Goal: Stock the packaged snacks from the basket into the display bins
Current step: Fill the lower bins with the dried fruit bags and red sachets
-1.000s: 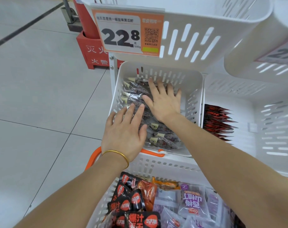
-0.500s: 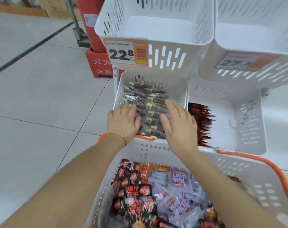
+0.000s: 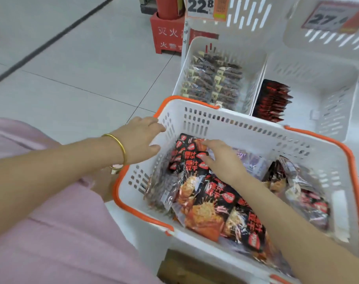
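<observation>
Head view showed your right hand (image 3: 221,160) spread flat on the black-and-red packets (image 3: 192,158) in the basket (image 3: 246,128), your left hand (image 3: 140,138) at its rim, grip unclear to me, so steadying the basket and gathering one matching stack for the bins (image 3: 328,111) looked wisest.

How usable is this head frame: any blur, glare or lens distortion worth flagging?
Head view: motion blur smears the 27 price tag and softens the right hand; head view: lighting even, mild sheen on the clear packets in the basket; head view: wide-angle stretch toward the edges.
</observation>
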`<action>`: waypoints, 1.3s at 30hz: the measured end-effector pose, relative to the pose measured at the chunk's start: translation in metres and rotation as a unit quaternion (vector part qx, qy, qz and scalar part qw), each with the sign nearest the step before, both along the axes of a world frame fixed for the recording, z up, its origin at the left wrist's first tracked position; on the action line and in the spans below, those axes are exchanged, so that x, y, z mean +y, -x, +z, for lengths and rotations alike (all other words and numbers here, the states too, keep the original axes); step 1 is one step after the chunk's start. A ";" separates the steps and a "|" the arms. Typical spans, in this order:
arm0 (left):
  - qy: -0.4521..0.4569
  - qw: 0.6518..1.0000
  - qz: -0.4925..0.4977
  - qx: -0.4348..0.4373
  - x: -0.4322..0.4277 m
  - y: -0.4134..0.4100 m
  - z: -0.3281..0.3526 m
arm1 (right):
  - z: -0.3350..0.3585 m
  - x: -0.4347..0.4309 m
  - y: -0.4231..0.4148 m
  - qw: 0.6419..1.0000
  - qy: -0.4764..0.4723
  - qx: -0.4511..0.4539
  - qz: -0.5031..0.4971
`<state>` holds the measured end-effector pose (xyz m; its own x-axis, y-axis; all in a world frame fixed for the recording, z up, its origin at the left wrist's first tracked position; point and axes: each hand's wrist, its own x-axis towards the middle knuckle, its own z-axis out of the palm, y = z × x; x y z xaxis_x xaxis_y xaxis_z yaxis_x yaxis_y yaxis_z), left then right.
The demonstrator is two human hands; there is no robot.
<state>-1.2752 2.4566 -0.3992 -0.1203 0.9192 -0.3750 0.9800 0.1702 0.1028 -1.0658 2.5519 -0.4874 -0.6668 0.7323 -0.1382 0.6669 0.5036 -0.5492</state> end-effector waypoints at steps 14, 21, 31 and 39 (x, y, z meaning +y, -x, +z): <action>0.000 0.985 0.040 -0.168 0.036 -0.040 -0.012 | 0.018 0.025 -0.011 0.962 0.200 0.136 -0.125; -0.077 0.934 0.074 -0.340 0.081 -0.083 -0.017 | 0.072 0.055 -0.046 0.914 0.223 0.300 -0.159; -0.221 0.911 -0.003 -0.349 0.189 -0.140 -0.015 | 0.113 0.141 -0.109 0.974 -0.048 0.116 -0.189; -0.220 0.967 -0.099 -0.076 0.262 -0.136 -0.078 | 0.040 0.251 -0.124 0.919 -0.302 -0.035 -0.249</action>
